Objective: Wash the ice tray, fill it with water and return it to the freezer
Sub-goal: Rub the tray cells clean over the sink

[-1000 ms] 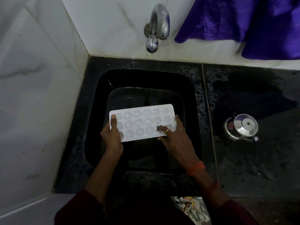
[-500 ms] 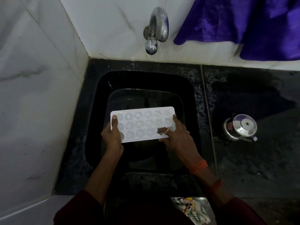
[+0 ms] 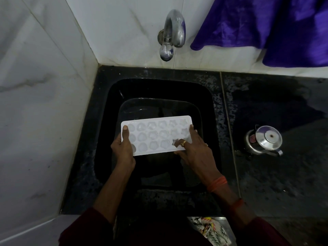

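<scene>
Tray point(image 3: 156, 134) white, cells up, roughly level, held over the black sink point(image 3: 207, 103), near of the tap point(image 3: 173, 31). Cells look like hearts, flowers and stars in three rows.

Left hand point(image 3: 124, 150) grips the tray's left end: thumb point(image 3: 125, 132) flat on top near the far-left corner, fingers curled under and hidden. Right hand point(image 3: 195, 151) pinches the right end: fingers lie over the top of the right cells, one finger with a ring point(image 3: 183, 143) bent across the near-right row, thumb at the near edge. Can't tell whether any water is in the cells.

Tap is on the white tiled wall point(image 3: 44, 103), spout over the sink's far edge. Purple cloth point(image 3: 266, 27) hangs at far right, over the wall. Steel kettle point(image 3: 264, 141) sits on the dark counter point(image 3: 284, 183) right of the sink, well apart from the tray. Orange threads point(image 3: 216, 183) on the right wrist, dark red sleeves at the near edge.
</scene>
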`<action>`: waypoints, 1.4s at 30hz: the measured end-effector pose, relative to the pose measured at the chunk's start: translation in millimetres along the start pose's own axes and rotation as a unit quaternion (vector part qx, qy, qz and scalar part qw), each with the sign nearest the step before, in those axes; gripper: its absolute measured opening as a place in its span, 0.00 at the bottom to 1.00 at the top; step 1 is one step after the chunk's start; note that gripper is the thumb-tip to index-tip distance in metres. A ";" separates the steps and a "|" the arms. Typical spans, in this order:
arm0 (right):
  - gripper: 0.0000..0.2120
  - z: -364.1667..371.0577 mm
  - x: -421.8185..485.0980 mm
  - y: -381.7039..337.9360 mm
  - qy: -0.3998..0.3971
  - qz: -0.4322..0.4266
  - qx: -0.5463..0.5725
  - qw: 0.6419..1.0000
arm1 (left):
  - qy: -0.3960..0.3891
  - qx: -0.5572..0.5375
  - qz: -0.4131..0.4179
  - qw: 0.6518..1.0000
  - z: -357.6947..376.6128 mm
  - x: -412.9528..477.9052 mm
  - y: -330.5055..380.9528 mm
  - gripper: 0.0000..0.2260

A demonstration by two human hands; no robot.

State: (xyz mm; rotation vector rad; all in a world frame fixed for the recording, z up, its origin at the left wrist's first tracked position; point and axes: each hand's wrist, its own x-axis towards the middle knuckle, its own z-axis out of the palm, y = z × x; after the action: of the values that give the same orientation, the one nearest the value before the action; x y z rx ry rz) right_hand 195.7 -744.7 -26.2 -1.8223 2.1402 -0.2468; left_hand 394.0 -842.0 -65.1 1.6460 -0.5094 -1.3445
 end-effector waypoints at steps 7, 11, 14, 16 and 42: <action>0.19 4.4 -3.0 2.2 0.029 -0.032 0.011 0.999 | 0.007 -0.008 -0.007 1.000 1.6 2.8 -1.6 0.15; 0.19 6.5 -3.6 0.4 0.028 -0.026 0.014 0.999 | 0.002 -0.006 -0.007 1.000 2.9 2.5 0.0 0.14; 0.20 8.9 -4.2 2.0 0.019 -0.027 -0.004 0.999 | 0.001 -0.007 0.003 1.000 4.5 1.4 2.2 0.12; 0.21 9.5 -4.1 2.5 0.019 -0.030 -0.004 0.999 | 0.000 -0.007 0.006 1.000 4.3 0.8 2.5 0.13; 0.21 7.9 -7.5 1.3 0.038 -0.026 0.025 0.999 | -0.001 0.000 0.007 1.000 2.7 -0.8 1.1 0.13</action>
State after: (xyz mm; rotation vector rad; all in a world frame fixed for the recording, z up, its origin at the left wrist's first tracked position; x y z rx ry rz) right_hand 198.3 -736.5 -33.1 -1.8702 2.1170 -0.3843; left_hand 391.5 -843.0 -63.7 1.6386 -0.5205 -1.3361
